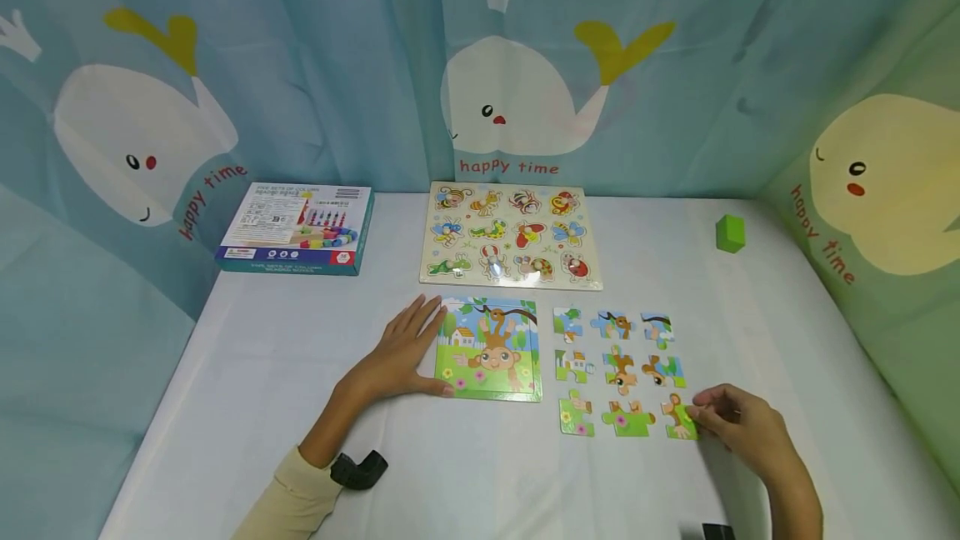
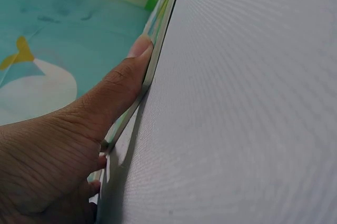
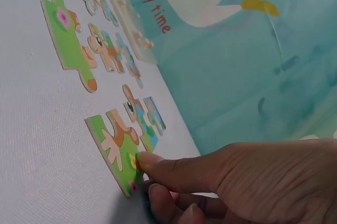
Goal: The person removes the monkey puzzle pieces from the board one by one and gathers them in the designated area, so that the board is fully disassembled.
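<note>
My left hand [image 1: 405, 352] lies along the left side of a square monkey puzzle board [image 1: 487, 348], fingers extended towards its upper corner and thumb on its lower edge. In the left wrist view the thumb [image 2: 121, 81] presses against the board's thin edge. To the right, loose jigsaw pieces stand apart in three rows of three. My right hand [image 1: 746, 427] pinches the right edge of the bottom-right puzzle piece [image 1: 677, 419], a green one with a monkey's hand and a flower. In the right wrist view, the thumb rests on this piece [image 3: 108, 145]; the fingertips behind it are partly hidden.
Behind the board lies a wooden insect puzzle [image 1: 512, 236]. A boxed bead set [image 1: 296, 227] sits at the back left, and a green block [image 1: 730, 233] at the back right. Curtains with whale prints [image 1: 517, 98] enclose the white table [image 1: 465, 473].
</note>
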The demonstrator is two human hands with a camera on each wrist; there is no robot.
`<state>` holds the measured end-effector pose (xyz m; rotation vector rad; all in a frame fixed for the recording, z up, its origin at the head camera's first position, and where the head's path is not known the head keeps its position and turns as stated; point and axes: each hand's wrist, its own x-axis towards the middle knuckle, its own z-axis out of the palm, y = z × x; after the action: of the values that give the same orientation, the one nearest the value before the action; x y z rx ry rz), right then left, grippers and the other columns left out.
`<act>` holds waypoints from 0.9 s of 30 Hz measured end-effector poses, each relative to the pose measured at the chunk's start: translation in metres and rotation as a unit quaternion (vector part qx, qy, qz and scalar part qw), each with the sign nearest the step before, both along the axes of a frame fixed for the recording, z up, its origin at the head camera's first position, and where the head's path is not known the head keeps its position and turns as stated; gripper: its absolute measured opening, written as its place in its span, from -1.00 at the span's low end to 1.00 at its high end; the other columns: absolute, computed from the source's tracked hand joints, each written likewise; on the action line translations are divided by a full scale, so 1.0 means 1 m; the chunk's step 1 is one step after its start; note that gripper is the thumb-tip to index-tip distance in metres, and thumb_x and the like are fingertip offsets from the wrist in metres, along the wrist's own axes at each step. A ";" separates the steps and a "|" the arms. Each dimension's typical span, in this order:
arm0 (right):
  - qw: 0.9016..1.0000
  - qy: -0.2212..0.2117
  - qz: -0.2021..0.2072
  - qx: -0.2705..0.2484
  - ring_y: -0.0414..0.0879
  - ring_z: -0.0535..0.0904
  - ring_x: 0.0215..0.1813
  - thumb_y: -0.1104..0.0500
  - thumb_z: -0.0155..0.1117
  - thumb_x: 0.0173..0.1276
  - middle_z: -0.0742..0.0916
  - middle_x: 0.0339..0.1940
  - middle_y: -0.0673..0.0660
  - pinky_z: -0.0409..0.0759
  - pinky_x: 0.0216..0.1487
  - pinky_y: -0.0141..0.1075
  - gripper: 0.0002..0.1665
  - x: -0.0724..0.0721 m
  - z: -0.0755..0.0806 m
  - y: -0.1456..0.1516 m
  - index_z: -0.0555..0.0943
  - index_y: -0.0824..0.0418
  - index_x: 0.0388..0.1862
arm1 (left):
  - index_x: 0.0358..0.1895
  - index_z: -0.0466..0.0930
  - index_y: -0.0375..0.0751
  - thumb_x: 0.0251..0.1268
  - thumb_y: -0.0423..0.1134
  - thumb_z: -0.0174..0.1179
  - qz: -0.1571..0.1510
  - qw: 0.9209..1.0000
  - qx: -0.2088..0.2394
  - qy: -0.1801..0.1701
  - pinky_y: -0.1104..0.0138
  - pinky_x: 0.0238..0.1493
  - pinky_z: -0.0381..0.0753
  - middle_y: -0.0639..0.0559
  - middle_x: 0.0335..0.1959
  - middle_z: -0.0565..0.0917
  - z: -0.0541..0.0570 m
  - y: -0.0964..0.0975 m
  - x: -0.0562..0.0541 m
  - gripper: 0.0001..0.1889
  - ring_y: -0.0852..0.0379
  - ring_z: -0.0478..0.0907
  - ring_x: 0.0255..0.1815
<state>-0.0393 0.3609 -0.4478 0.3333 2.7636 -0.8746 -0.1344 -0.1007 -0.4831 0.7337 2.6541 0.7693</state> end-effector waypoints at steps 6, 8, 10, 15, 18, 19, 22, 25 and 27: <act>1.000 -0.003 0.003 -0.001 -0.29 0.44 -0.53 0.01 0.33 0.35 0.67 -0.48 0.02 0.45 -0.54 -0.37 -0.60 -0.004 0.000 0.001 0.59 0.36 -0.12 | 0.56 -0.08 -0.25 -0.13 0.29 0.45 0.007 1.000 0.003 0.001 -0.16 0.53 -0.25 -0.10 0.63 -0.19 0.001 -0.003 0.002 0.27 -0.14 -0.39 0.63; 1.000 -0.005 0.005 -0.003 -0.28 0.45 -0.52 0.01 0.32 0.36 0.67 -0.48 0.02 0.45 -0.54 -0.37 -0.60 -0.005 0.000 0.001 0.59 0.36 -0.12 | 0.56 -0.07 -0.26 -0.13 0.28 0.45 0.008 1.000 0.006 0.002 -0.16 0.53 -0.24 -0.10 0.63 -0.18 0.001 -0.003 0.003 0.26 -0.15 -0.39 0.63; 1.000 -0.006 0.008 -0.005 -0.27 0.44 -0.53 0.01 0.31 0.37 0.67 -0.48 0.03 0.45 -0.54 -0.37 -0.60 -0.005 -0.001 0.001 0.58 0.36 -0.11 | 0.56 -0.06 -0.26 -0.13 0.28 0.46 0.009 1.000 0.007 0.004 -0.17 0.53 -0.24 -0.11 0.63 -0.18 0.001 -0.003 0.003 0.26 -0.15 -0.39 0.63; 1.000 -0.009 0.007 -0.004 -0.26 0.44 -0.55 0.00 0.31 0.37 0.66 -0.50 0.03 0.44 -0.54 -0.37 -0.58 -0.007 -0.001 0.002 0.58 0.36 -0.11 | 0.56 -0.07 -0.25 -0.14 0.28 0.46 0.011 1.000 0.003 0.002 -0.16 0.53 -0.24 -0.10 0.63 -0.19 0.000 -0.003 0.003 0.27 -0.14 -0.40 0.63; 1.000 -0.016 0.002 -0.003 -0.25 0.46 -0.54 -0.01 0.29 0.37 0.67 -0.51 0.02 0.44 -0.54 -0.36 -0.57 -0.009 -0.001 0.002 0.58 0.37 -0.10 | 0.56 -0.08 -0.25 -0.13 0.28 0.45 0.012 1.000 0.001 0.002 -0.16 0.53 -0.24 -0.10 0.63 -0.19 -0.001 -0.003 0.003 0.27 -0.15 -0.39 0.63; 1.000 -0.019 0.000 -0.003 -0.24 0.46 -0.54 -0.02 0.28 0.38 0.67 -0.50 0.01 0.45 -0.54 -0.36 -0.57 -0.009 -0.001 0.002 0.58 0.37 -0.10 | 0.56 -0.08 -0.25 -0.13 0.29 0.45 0.013 1.000 0.001 0.002 -0.16 0.53 -0.24 -0.10 0.63 -0.19 -0.001 -0.003 0.003 0.27 -0.15 -0.39 0.63; 1.000 -0.029 -0.004 -0.002 -0.23 0.47 -0.53 -0.06 0.25 0.40 0.67 -0.50 0.00 0.45 -0.53 -0.36 -0.54 -0.010 0.000 0.003 0.56 0.36 -0.10 | 0.56 -0.08 -0.25 -0.13 0.29 0.45 0.012 1.000 -0.001 0.002 -0.16 0.53 -0.24 -0.10 0.63 -0.19 -0.002 -0.002 0.003 0.27 -0.15 -0.39 0.63; 0.999 -0.035 -0.004 0.002 -0.22 0.47 -0.54 -0.11 0.20 0.42 0.67 -0.50 0.00 0.43 -0.52 -0.35 -0.50 -0.010 0.001 0.004 0.55 0.35 -0.11 | 0.57 -0.08 -0.24 -0.13 0.30 0.45 0.009 1.000 -0.005 0.001 -0.15 0.53 -0.23 -0.09 0.63 -0.20 -0.001 -0.001 0.002 0.27 -0.15 -0.39 0.63; 0.999 -0.035 -0.008 0.006 -0.21 0.48 -0.53 -0.13 0.17 0.44 0.68 -0.50 0.01 0.43 -0.52 -0.35 -0.48 -0.010 0.000 0.004 0.55 0.36 -0.10 | 0.57 -0.08 -0.24 -0.13 0.31 0.44 0.006 1.000 -0.007 0.000 -0.15 0.53 -0.23 -0.10 0.63 -0.20 -0.001 -0.001 0.001 0.27 -0.15 -0.39 0.63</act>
<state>-0.0496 0.3647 -0.4476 0.3818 2.7057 -0.8352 -0.1331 -0.1018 -0.4838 0.7148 2.6639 0.7538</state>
